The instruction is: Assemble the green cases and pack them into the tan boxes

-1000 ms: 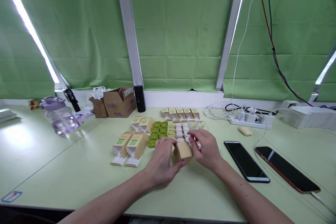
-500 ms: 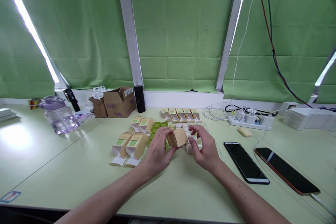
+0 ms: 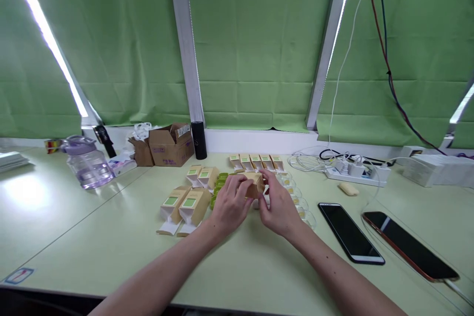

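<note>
A small tan cardboard box [image 3: 255,186] is held up over the middle of the table. My left hand [image 3: 232,198] is closed around its left side, and my right hand [image 3: 277,203] grips its right side with thumb and fingers. Left of my hands stand several open tan boxes [image 3: 195,205] with green labels and white flaps folded out. Green plastic pieces [image 3: 221,180] lie partly hidden behind my left hand. Beyond my right hand are several clear round plastic pieces [image 3: 296,191]. A row of tan boxes [image 3: 256,162] lies farther back.
On the right are two phones [image 3: 351,232], a power strip [image 3: 355,174] with tangled white cables, and a beige oval object [image 3: 348,188]. A purple water jug [image 3: 89,163], an open brown carton [image 3: 171,145] and a black cylinder [image 3: 199,140] stand at the back left.
My right hand has moved in from beside the box and now grips it. The box has turned a little in my hands, and the view has shifted slightly.
</note>
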`<state>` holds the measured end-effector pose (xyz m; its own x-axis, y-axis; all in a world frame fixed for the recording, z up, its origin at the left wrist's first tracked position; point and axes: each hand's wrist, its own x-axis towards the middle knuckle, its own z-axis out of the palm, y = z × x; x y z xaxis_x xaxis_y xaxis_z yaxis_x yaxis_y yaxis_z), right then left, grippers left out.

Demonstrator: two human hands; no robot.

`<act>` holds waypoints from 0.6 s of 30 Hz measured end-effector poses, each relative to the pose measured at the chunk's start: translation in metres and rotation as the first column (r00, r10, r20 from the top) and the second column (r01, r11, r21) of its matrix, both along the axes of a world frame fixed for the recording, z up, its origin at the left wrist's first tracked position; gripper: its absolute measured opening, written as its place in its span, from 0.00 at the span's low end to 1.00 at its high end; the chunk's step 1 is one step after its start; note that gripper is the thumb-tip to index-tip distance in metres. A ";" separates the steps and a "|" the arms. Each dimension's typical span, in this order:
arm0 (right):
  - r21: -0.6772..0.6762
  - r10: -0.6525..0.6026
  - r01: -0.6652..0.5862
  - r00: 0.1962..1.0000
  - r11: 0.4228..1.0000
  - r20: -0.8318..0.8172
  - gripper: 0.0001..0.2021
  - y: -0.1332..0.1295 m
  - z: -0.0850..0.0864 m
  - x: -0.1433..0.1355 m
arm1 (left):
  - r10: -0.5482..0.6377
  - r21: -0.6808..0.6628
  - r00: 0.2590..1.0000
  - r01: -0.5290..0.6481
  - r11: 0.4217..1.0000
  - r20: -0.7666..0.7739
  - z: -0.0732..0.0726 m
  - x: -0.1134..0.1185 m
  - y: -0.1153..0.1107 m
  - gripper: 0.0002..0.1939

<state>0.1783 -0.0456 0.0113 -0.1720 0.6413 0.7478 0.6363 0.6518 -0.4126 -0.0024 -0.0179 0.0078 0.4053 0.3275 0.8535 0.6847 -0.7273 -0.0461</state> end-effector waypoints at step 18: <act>0.025 -0.029 0.028 0.999 0.999 0.031 0.30 -0.008 -0.018 -0.002 | -0.017 0.027 0.997 0.019 0.999 -0.069 -0.010 -0.009 -0.006 0.23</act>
